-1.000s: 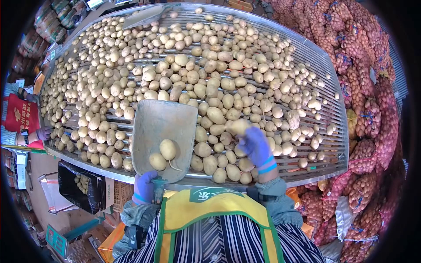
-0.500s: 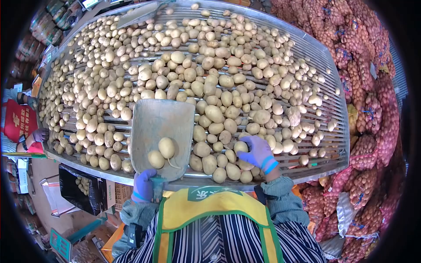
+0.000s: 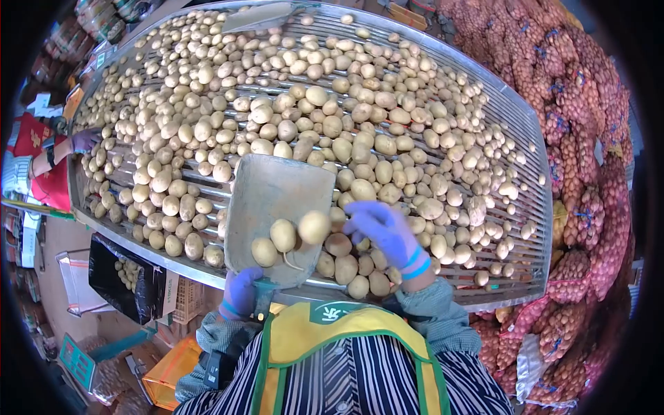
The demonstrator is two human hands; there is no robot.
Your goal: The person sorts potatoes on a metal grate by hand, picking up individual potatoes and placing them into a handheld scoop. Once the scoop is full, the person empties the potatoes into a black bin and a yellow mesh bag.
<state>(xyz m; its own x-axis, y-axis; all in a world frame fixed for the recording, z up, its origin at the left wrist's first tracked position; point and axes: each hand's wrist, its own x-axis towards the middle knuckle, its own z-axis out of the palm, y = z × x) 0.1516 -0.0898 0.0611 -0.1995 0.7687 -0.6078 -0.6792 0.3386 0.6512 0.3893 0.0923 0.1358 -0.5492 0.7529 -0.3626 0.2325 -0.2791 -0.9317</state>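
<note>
Low at the front edge, my gloved left hand is closed round the handle of a grey metal scoop. Two potatoes lie in the scoop pan, one with a thin pale sprout hanging from it. Another potato overlaps the pan's right rim, a short gap from my right fingertips. My gloved right hand is over the potatoes to the right of the scoop, fingers apart and stretched leftward, nothing in its grasp. Loose potatoes lie directly below it on the slatted metal table.
At the left edge another person's gloved hand reaches over the table rim. A second scoop lies at the far side. Red mesh sacks of potatoes are piled along the right. A black-lined box with potatoes stands lower left.
My right hand has gone from a potato at the right toward the scoop and opened; a third potato now appears at the pan's rim. The other person's hand has reached farther in.
</note>
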